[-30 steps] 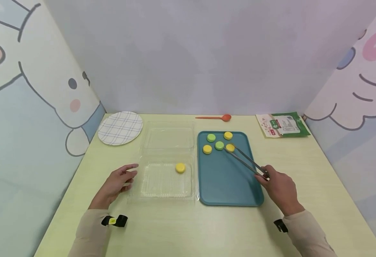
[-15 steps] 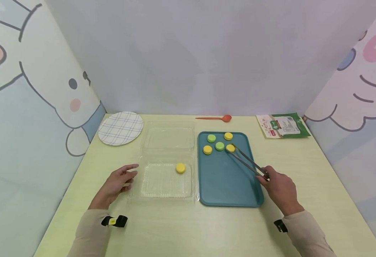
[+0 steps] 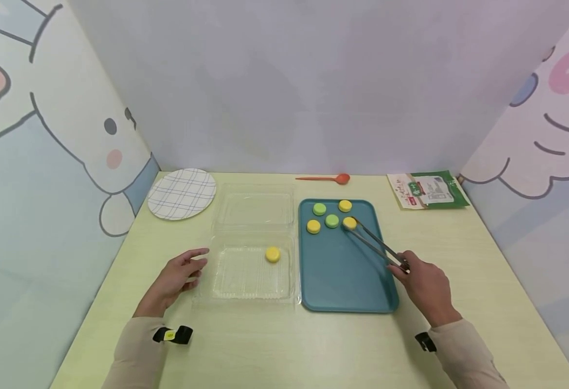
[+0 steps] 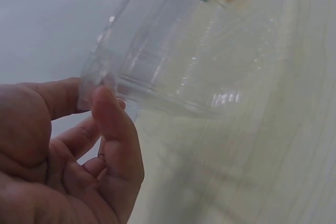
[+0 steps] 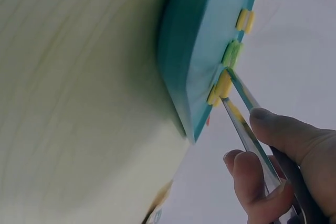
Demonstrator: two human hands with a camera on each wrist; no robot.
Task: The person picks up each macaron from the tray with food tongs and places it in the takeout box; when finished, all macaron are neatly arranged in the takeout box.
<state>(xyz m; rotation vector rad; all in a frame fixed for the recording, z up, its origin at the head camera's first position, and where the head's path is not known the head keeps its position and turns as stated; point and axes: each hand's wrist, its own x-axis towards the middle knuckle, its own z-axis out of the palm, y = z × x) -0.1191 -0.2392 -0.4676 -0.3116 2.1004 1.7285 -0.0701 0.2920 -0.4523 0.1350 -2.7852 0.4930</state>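
My right hand [image 3: 427,289] grips a pair of metal tongs [image 3: 374,246]. Their tips sit on either side of a yellow macaron [image 3: 349,223] on the blue tray [image 3: 342,281]; the right wrist view shows the tips right at its edges. Two green macarons [image 3: 332,221] and two other yellow ones [image 3: 313,227] lie nearby on the tray. With thumb and finger, my left hand [image 4: 100,145] pinches the rim of a clear plastic clamshell box [image 3: 250,273], which lies opened out flat on the table. One yellow macaron [image 3: 273,254] rests in its front half.
A checked paper plate [image 3: 182,194] lies at the back left. Behind the tray is a red spoon [image 3: 333,178], and a green and white packet [image 3: 427,189] lies at the back right. Walls close in the table [image 3: 284,351] at the back and sides.
The tong tips have shifted slightly right, from between the green and yellow macarons to both sides of the yellow one. My left hand stays at the box rim.
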